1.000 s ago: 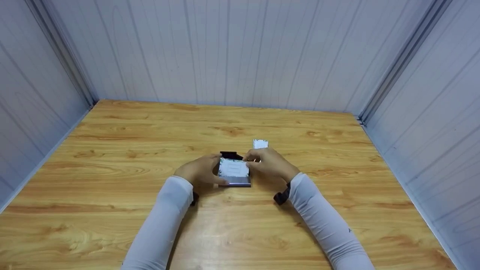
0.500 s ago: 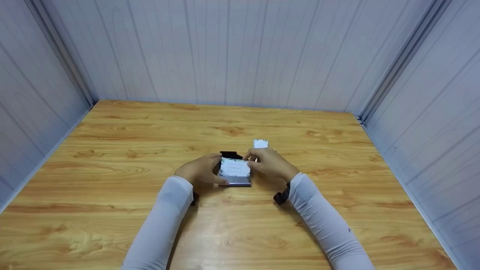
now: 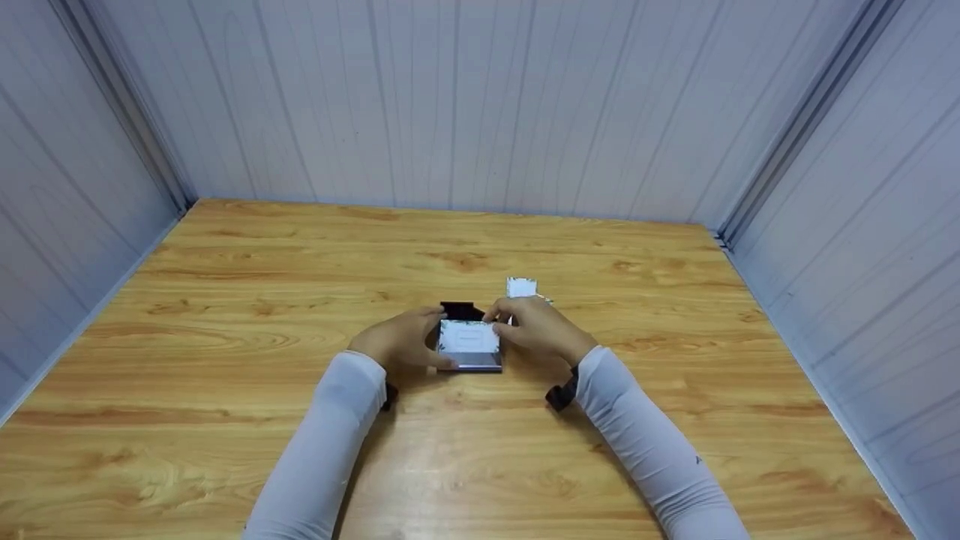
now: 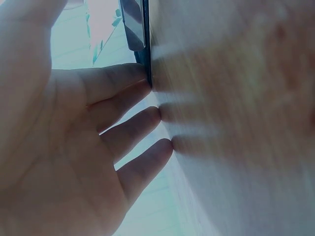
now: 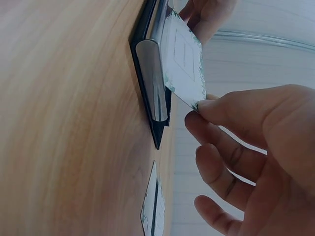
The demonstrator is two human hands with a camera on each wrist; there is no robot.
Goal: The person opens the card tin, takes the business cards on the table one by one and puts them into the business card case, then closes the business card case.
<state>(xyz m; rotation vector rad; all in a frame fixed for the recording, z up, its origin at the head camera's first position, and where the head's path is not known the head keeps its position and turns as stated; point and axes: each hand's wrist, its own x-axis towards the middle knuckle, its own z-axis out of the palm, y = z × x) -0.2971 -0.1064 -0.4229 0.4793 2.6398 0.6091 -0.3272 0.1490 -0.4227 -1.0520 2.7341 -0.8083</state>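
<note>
A black and silver business card case [image 3: 480,363] lies on the table with its black flap [image 3: 459,308] folded back at the far side. My left hand [image 3: 394,337] grips the case from the left, thumb at the near edge and index finger by the flap. In the left wrist view the other fingertips rest on the wood. A white card [image 5: 184,59] with a green leaf border slants up out of the case. Between thumb and index finger my right hand [image 3: 544,326] pinches its far right corner; the remaining fingers are loosely bent. The card's lower part is hidden inside the case.
Beyond my right hand lie more leaf-bordered cards [image 3: 521,286] on the wooden table [image 3: 300,300], partly covered by that hand. White panel walls [image 3: 450,105] enclose the table at the back and both sides.
The card has tilted and shifted a little, first right, then back left and nearer to the case's front. Both hands stay almost in place; slightly more of the cards beyond shows.
</note>
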